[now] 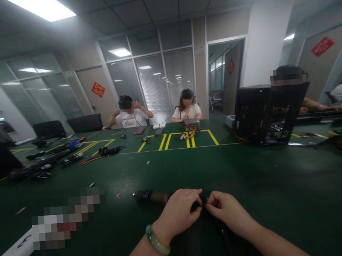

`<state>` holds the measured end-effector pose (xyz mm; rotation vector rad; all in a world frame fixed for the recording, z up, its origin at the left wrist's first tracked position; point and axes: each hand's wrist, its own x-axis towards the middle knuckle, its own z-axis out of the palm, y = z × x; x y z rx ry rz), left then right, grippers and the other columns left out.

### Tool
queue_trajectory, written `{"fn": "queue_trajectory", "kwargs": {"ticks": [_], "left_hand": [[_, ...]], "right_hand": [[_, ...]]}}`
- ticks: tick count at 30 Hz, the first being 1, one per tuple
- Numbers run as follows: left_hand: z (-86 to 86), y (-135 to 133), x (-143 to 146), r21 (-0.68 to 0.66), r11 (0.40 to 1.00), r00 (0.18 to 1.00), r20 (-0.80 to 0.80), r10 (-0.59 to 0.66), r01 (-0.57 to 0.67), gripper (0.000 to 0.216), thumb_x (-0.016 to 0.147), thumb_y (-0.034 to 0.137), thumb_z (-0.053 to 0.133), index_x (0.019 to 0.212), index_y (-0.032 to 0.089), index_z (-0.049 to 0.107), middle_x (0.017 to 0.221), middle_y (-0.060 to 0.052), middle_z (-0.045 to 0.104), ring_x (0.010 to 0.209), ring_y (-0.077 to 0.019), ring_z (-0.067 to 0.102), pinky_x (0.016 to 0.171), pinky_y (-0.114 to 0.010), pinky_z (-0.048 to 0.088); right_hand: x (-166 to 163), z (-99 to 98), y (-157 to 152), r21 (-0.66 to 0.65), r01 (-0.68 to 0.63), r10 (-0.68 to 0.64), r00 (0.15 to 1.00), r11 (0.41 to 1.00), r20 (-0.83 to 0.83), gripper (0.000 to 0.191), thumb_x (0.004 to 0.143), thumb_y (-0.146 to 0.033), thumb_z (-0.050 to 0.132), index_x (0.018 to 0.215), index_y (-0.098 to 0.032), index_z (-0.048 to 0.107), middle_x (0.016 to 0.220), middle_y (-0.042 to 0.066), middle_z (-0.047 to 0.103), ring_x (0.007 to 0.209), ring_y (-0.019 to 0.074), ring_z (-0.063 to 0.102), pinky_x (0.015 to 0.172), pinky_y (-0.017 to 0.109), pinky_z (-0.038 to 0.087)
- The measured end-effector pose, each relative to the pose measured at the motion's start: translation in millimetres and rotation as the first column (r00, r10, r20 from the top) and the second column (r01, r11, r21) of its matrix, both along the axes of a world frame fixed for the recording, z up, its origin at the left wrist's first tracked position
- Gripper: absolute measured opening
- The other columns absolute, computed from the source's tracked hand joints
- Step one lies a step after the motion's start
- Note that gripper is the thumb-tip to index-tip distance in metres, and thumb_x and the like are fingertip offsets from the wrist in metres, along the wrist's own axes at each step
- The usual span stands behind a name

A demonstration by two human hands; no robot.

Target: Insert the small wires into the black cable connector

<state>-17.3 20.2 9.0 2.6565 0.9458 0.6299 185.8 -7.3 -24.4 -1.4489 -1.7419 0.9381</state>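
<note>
A dark power drill [155,197] lies on the green table with its black chuck [142,195] pointing left. My left hand [181,211], with a green bangle on its wrist, covers the drill's right part. Its thumb and fingers close together at the dark end there. Directly opposite, my right hand [228,211] is closed in a pinch, fingertips almost touching the left ones. Whatever small dark piece sits between the fingertips is too hidden to name. Below my right hand a dark shape runs toward me, hard to make out against the table.
A black computer case [271,115] stands at the back right. Black tools and cables [52,155] lie at the left. A power supply with wires [191,126] sits before a person across the table. A white sleeve [46,230] reaches in at lower left, partly blurred out.
</note>
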Motion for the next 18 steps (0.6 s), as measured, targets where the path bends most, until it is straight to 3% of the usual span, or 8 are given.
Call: {"fn": "queue_trajectory", "kwargs": {"ticks": [11, 18], "left_hand": [[-0.9, 0.9, -0.8, 0.0, 1.0, 1.0, -0.002, 0.018, -0.018, 0.018, 0.081, 0.015, 0.065, 0.094, 0.023, 0.057, 0.126, 0.002, 0.058, 0.113, -0.0179, 0.054, 0.099, -0.035, 0.04], [-2.4, 1.2, 0.1, 0.01, 1.0, 1.0, -0.026, 0.016, -0.015, 0.016, 0.08, 0.013, 0.065, 0.092, 0.023, 0.057, 0.124, 0.004, 0.059, 0.11, -0.0167, 0.055, 0.098, -0.033, 0.04]], "right_hand": [[2.0, 2.6, -0.8, -0.033, -0.043, 0.04, 0.996, 0.999, -0.077, 0.011, 0.084, -0.027, 0.062, 0.081, -0.018, 0.067, 0.076, 0.0, 0.066, 0.069, 0.0143, 0.059, 0.059, 0.021, 0.04], [2.0, -1.8, 1.8, 0.017, -0.026, 0.027, 0.999, 1.0, -0.021, 0.009, 0.082, -0.025, 0.062, 0.078, -0.018, 0.065, 0.072, -0.001, 0.065, 0.065, 0.0131, 0.057, 0.056, 0.02, 0.038]]}}
